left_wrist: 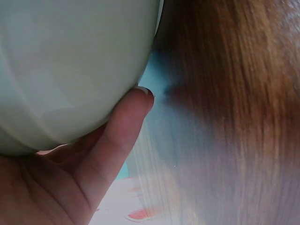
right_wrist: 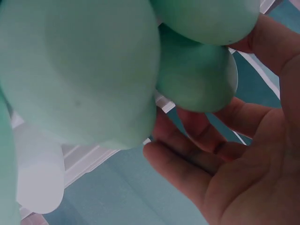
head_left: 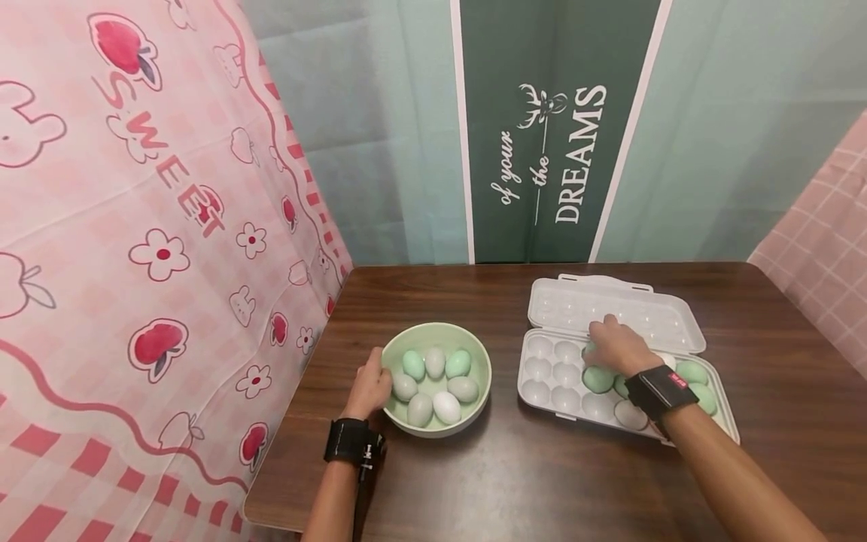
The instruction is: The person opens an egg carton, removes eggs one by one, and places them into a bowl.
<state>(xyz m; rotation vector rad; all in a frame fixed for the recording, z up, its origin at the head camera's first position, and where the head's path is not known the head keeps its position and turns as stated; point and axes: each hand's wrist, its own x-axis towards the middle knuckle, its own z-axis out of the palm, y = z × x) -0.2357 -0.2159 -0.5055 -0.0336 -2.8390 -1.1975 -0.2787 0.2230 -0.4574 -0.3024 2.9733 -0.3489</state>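
A pale green bowl [head_left: 436, 431] holds several eggs in green, grey and white, among them a white egg [head_left: 447, 407]. My left hand [head_left: 369, 386] grips the bowl at its left side; in the left wrist view the thumb [left_wrist: 126, 117] lies against the outer wall. On the right, my right hand [head_left: 619, 347] reaches into an open white egg carton [head_left: 576, 412]. Its fingers and thumb are around a green egg [right_wrist: 197, 77], mostly hidden by the hand in the head view. Another green egg [head_left: 599, 379] sits just in front of it.
The carton's lid [head_left: 542, 305] lies folded back behind its tray. Cups on the tray's left side are bare, while more green eggs [head_left: 692, 372] fill its right end. The brown wooden table [head_left: 504, 482] meets hanging cloths [head_left: 406, 188] at the back and sides.
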